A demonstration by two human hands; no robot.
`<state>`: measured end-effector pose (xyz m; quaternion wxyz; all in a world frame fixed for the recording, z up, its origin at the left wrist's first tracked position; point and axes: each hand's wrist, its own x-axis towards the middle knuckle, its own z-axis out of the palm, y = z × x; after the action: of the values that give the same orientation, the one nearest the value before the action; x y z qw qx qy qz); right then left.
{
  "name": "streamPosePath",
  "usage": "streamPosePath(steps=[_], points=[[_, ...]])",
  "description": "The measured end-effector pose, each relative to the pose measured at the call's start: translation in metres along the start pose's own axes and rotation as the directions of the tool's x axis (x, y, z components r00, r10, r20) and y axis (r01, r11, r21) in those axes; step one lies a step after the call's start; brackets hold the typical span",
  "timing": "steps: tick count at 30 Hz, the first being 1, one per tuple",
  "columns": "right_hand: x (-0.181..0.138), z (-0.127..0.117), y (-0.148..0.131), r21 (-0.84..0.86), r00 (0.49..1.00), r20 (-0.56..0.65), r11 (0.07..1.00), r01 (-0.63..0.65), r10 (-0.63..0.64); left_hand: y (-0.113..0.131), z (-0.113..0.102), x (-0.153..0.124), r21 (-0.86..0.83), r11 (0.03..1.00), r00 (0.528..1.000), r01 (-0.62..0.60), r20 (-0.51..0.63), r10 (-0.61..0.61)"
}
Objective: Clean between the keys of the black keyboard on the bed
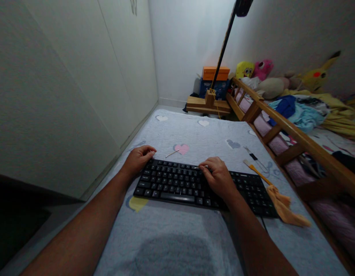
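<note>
A black keyboard (171, 180) lies on the cloth-covered surface in front of me. At its far left corner is my left hand (139, 158), fingers curled together; whether they grip the corner or something small, I cannot tell. My right hand (216, 174) is over the right-middle part of the keys. Its thumb and fingers pinch a thin whitish stick that looks like a cotton swab (196, 167), its tip near the top row. Another cotton swab (172, 153) rests on the cloth beyond the keyboard.
Right of the keyboard lie an orange-handled brush (259, 173), an orange cloth (283, 205) and a thin tool with a black band (253, 156). A wooden bed rail (298, 153) runs along the right, a white cabinet (79, 84) along the left. A lamp stand (208, 100) is at the back.
</note>
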<state>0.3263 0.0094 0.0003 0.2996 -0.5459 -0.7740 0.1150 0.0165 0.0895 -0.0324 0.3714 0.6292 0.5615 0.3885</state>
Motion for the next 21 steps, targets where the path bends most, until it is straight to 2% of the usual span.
streamPosePath(steps=[12, 21], points=[[-0.0012, 0.0090, -0.0021, -0.133, 0.997, -0.068, 0.991, 0.011, -0.021, -0.0014, -0.0003, 0.0003, -0.003, 1.000, 1.000, 0.001, 0.001, -0.001], [-0.0020, 0.0044, -0.0080, -0.136, 0.999, -0.023, 0.990, 0.033, -0.037, 0.0008, -0.0002, 0.0002, 0.001, 1.000, 1.000, 0.005, 0.007, -0.005]])
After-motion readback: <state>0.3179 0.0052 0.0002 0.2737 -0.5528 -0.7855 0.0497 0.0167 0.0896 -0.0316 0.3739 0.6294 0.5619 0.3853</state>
